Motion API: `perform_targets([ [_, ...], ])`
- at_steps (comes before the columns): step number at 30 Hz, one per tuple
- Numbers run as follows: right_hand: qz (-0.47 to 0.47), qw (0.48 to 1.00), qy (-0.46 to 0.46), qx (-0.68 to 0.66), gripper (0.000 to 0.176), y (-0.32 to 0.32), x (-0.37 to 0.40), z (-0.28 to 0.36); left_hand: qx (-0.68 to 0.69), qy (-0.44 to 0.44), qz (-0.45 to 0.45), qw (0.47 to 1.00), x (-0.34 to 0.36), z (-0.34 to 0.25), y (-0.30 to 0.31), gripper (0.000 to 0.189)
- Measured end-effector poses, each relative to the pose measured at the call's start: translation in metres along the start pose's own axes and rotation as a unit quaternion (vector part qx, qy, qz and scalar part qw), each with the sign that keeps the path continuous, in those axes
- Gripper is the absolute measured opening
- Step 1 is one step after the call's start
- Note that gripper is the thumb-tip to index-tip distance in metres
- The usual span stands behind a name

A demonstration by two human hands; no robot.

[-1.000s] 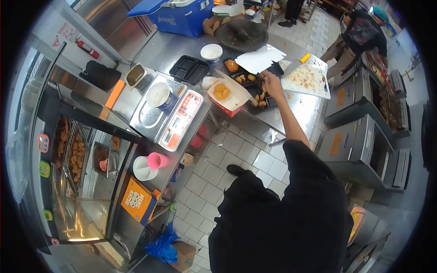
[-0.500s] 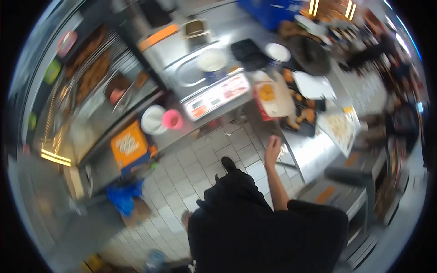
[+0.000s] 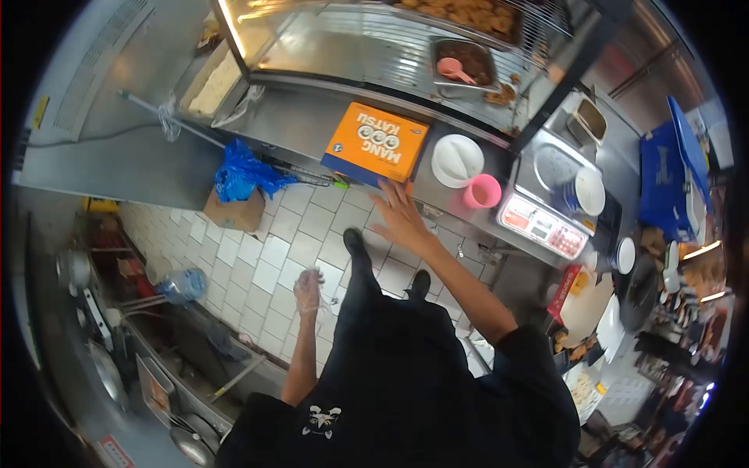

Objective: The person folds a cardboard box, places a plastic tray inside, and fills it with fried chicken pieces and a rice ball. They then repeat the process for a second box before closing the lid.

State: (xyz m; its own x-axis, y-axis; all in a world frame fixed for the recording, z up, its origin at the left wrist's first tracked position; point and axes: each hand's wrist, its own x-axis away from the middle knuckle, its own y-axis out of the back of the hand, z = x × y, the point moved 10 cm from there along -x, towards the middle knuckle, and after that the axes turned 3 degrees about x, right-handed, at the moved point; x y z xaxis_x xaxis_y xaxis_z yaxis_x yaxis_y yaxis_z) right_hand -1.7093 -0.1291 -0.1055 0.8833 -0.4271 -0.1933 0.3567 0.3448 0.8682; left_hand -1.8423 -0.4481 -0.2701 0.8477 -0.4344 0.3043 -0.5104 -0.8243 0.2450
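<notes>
My right hand (image 3: 407, 224) reaches forward with its fingers spread, holding nothing. Its fingertips are right at the lower edge of an orange and blue printed box (image 3: 376, 143) on the steel counter. My left hand (image 3: 307, 292), in a clear plastic glove, hangs low over the tiled floor with its fingers curled in. Just right of the box sit a white tub (image 3: 457, 161) with a divider across it and a pink cup (image 3: 482, 191).
A glass display case (image 3: 343, 47) with fried food stands behind the counter. To the right are a weighing scale (image 3: 540, 226) and a blue cool box (image 3: 671, 179). A blue plastic bag (image 3: 246, 171) lies on a cardboard box (image 3: 232, 212) at left. A water bottle (image 3: 184, 285) is lower left.
My view has swung left, from the food trays toward the orange box. My right hand has gone from loosely closed near the right-hand counter to spread at the box. My left hand has come into fuller view.
</notes>
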Motion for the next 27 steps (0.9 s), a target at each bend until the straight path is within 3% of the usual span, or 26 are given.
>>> perform_targets([
  [1, -0.001, 0.999, -0.015, 0.047, 0.081, -0.007, -0.030, 0.000, -0.008, -0.005, 0.011, 1.000, -0.012, -0.009, -0.004, 0.030],
  [4, 0.006, 0.989, -0.085, 0.121, 0.094, -0.026, -0.109, -0.010, -0.056, -0.044, 0.059, 0.996, -0.057, -0.056, -0.020, 0.032],
  [7, 0.188, 0.958, -0.154, 0.148, 0.104, -0.050, -0.148, -0.028, -0.151, -0.126, 0.105, 0.975, -0.108, -0.072, -0.017, 0.035],
  [11, 0.300, 0.943, -0.081, 0.116, 0.111, -0.068, -0.162, -0.057, -0.114, -0.107, 0.114, 0.981, -0.147, -0.114, 0.002, 0.035],
  [14, 0.296, 0.948, -0.076, 0.084, 0.115, -0.057, -0.170, -0.061, -0.110, -0.136, 0.128, 0.976, -0.176, -0.110, 0.006, 0.034],
  [17, 0.293, 0.922, -0.094, 0.237, 0.118, -0.065, -0.151, -0.023, -0.112, -0.203, 0.136, 0.963, -0.191, -0.131, 0.013, 0.030],
  [22, 0.282, 0.924, -0.134, 0.221, 0.108, -0.069, -0.142, -0.021, -0.067, -0.193, 0.131, 0.970, -0.213, -0.119, 0.025, 0.032],
  [24, 0.285, 0.934, -0.139, 0.164, 0.100, -0.063, -0.147, -0.033, -0.034, -0.131, 0.110, 0.985, -0.220, -0.102, 0.033, 0.033],
  [27, 0.233, 0.961, -0.073, 0.126, 0.092, -0.056, -0.155, -0.027, -0.015, -0.078, 0.095, 0.992, -0.220, -0.085, 0.043, 0.034],
])
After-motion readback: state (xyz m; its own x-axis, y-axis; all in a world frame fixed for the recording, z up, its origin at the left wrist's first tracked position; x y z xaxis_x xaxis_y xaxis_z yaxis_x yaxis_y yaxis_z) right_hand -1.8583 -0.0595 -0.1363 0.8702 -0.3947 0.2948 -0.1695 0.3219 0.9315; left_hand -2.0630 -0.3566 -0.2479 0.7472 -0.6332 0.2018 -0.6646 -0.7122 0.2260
